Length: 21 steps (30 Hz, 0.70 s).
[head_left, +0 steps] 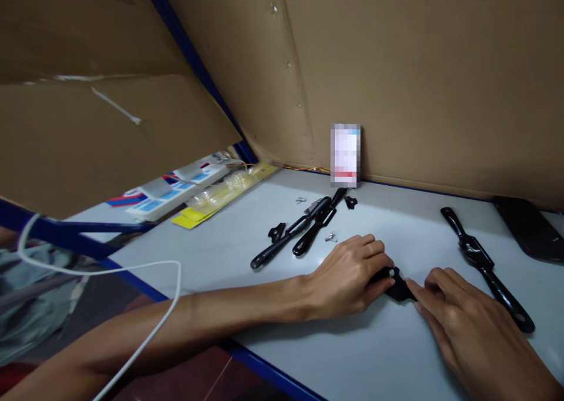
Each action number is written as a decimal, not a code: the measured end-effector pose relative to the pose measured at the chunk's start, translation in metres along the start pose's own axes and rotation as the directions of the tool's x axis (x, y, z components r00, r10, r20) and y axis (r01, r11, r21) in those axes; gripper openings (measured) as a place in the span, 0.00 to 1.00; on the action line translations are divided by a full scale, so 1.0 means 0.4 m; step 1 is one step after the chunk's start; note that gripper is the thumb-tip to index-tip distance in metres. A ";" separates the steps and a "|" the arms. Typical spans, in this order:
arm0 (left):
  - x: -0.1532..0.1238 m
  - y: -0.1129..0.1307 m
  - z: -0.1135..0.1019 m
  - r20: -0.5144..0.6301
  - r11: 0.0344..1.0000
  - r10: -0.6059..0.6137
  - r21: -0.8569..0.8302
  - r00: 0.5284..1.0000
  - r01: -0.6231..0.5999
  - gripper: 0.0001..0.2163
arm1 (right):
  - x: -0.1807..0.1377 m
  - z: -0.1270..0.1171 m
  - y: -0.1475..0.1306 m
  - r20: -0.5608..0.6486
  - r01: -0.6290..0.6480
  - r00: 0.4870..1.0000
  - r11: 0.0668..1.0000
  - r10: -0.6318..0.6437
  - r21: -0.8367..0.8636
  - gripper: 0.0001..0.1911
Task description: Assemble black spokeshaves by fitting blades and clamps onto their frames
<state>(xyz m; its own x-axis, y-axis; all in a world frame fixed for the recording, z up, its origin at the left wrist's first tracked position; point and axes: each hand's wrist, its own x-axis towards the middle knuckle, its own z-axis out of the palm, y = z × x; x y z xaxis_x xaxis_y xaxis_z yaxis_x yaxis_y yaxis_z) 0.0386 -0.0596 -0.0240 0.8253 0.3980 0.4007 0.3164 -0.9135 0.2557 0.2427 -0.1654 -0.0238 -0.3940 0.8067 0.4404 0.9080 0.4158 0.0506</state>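
Observation:
My left hand (352, 274) rests on the white table (229, 254), its fingers curled round a small black part (399, 286). A small white bit shows at its fingertips. My right hand (462, 318) comes from the right, index finger stretched to the same black part and touching its edge, the other fingers bent. Two long black handled tools (299, 230) lie crossed just behind my left hand. A third black handled tool (482, 263) lies to the right of my right hand.
Small metal wing nuts (330, 237) and black bits (277, 231) lie near the crossed tools. A blurred card (345, 155) leans on the cardboard wall (418, 77). Packaged strips (220, 192) lie at the left. A dark flat object (529, 227) sits at far right. A white cable (145, 307) hangs at left.

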 end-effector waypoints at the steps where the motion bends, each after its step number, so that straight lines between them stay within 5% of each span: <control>1: 0.000 0.001 0.002 -0.007 1.000 0.002 0.011 1.000 -0.002 0.06 | 0.000 0.001 0.000 0.001 0.003 1.000 1.000 -0.003 -0.002 0.23; 21: 0.001 0.004 0.001 0.053 0.989 0.112 0.089 0.992 -0.116 0.09 | 0.002 -0.012 -0.008 0.073 -0.007 0.997 1.000 0.009 -0.028 0.21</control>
<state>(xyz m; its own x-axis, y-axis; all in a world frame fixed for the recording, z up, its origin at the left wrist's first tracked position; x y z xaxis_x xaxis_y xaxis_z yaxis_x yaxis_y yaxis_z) 0.0393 -0.0608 -0.0237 0.8790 0.2886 0.3797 0.2591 -0.9574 0.1277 0.2403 -0.1681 -0.0195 -0.3955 0.8389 0.3739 0.9142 0.3986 0.0728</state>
